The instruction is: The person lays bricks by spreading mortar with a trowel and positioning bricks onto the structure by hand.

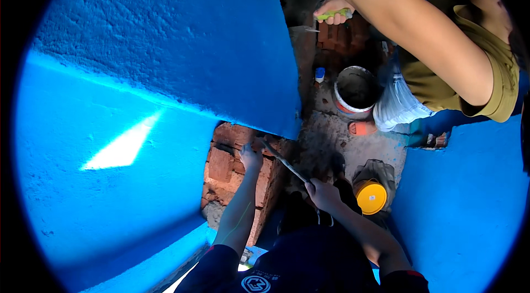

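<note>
My right hand (324,194) is closed round the near end of a long, thin grey bar (287,165). The bar slants up and left, its far end over the brickwork by the blue wall's corner. Close to that far end is my left hand (252,157), fingers curled in above the bricks; what they hold is too small and dark to make out. Below it lie rough red bricks (221,165) in a stepped stack, some loose, with crumbled mortar about them. Whether the bar's tip touches a brick cannot be told.
At upper right a co-worker's hand (335,8) grips a green-handled trowel (333,16). A bucket of grey mortar (357,87) stands by their leg. Nearer me are a yellow bucket (371,197) and a small blue-and-white bottle (320,75). Blue walls (182,33) close in the left side.
</note>
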`<state>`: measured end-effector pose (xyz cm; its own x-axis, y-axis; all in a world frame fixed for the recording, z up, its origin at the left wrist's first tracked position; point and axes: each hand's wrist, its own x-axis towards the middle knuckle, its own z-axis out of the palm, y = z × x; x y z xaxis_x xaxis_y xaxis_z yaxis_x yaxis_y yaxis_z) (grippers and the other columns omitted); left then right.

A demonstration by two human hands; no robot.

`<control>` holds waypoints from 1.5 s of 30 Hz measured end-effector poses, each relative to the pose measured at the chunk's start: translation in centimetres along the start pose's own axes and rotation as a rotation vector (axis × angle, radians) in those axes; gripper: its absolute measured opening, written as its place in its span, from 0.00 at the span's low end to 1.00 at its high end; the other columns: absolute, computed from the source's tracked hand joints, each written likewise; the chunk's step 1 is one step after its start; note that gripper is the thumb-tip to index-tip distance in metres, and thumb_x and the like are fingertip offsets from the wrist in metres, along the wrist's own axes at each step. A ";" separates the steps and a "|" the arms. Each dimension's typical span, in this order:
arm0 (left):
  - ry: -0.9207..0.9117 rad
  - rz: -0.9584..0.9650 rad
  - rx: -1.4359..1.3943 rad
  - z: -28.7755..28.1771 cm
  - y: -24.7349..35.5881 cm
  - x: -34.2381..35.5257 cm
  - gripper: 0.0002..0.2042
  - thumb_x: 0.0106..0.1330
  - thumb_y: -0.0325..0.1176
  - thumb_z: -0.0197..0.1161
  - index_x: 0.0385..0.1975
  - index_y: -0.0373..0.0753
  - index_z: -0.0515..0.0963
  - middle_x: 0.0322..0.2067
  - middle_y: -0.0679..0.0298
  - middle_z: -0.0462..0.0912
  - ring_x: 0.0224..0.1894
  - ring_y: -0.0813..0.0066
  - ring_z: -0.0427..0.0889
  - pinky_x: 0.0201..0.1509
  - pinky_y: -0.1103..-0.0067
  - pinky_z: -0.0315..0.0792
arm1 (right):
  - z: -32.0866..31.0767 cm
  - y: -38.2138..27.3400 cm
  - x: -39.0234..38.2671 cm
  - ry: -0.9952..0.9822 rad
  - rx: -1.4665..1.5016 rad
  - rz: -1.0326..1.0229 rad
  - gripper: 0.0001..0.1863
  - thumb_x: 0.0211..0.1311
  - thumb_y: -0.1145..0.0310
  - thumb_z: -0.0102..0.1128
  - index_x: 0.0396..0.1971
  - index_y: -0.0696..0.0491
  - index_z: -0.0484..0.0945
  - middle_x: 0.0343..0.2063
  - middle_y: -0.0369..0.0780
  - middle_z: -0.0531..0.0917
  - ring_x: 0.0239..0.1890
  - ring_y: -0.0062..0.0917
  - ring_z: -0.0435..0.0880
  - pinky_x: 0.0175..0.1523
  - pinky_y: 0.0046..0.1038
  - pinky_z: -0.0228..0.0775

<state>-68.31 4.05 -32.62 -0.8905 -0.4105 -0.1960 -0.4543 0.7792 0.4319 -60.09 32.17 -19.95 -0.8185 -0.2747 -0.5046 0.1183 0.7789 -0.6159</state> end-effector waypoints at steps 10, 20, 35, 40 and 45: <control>-0.110 -0.074 0.055 -0.5 -1.0 0.5 0.28 0.56 0.45 0.67 0.53 0.37 0.68 0.55 0.52 0.67 0.60 0.49 0.61 0.62 0.58 0.57 | 1.3 2.0 -1.6 -0.082 0.421 0.217 0.17 0.67 0.54 0.45 0.32 0.54 0.72 0.20 0.44 0.77 0.25 0.40 0.78 0.32 0.39 0.68; -0.123 -0.023 0.070 -1.0 -0.4 0.4 0.30 0.58 0.47 0.65 0.55 0.35 0.66 0.56 0.52 0.67 0.60 0.49 0.61 0.62 0.56 0.56 | 6.8 4.7 0.8 -0.173 0.609 0.267 0.19 0.68 0.53 0.45 0.27 0.55 0.71 0.16 0.38 0.74 0.21 0.28 0.75 0.30 0.32 0.65; -0.020 -0.036 -0.114 -2.7 -4.2 -0.2 0.26 0.58 0.45 0.65 0.51 0.36 0.71 0.51 0.52 0.72 0.57 0.52 0.66 0.58 0.60 0.64 | 0.5 4.8 -4.9 -0.516 0.848 0.521 0.16 0.71 0.57 0.44 0.44 0.51 0.76 0.19 0.31 0.72 0.21 0.14 0.67 0.29 0.17 0.60; 0.360 0.044 -0.318 -4.8 -7.8 -5.6 0.16 0.58 0.41 0.65 0.37 0.34 0.75 0.35 0.55 0.77 0.41 0.56 0.74 0.46 0.66 0.68 | -3.4 1.0 -6.2 -0.419 0.508 0.232 0.16 0.69 0.58 0.48 0.47 0.52 0.75 0.21 0.35 0.76 0.22 0.20 0.73 0.31 0.21 0.66; 0.380 -0.112 -0.337 -6.6 -8.3 -12.7 0.14 0.60 0.39 0.63 0.24 0.32 0.77 0.28 0.54 0.77 0.32 0.57 0.76 0.39 0.70 0.70 | -1.3 3.2 -1.7 -0.180 0.111 -0.070 0.22 0.66 0.50 0.47 0.42 0.54 0.76 0.30 0.50 0.82 0.36 0.46 0.81 0.42 0.38 0.71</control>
<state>-53.05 -0.28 -27.91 -0.7370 -0.6740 0.0494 -0.4572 0.5511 0.6980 -59.09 35.91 -20.29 -0.7145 -0.4299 -0.5519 0.1343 0.6899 -0.7113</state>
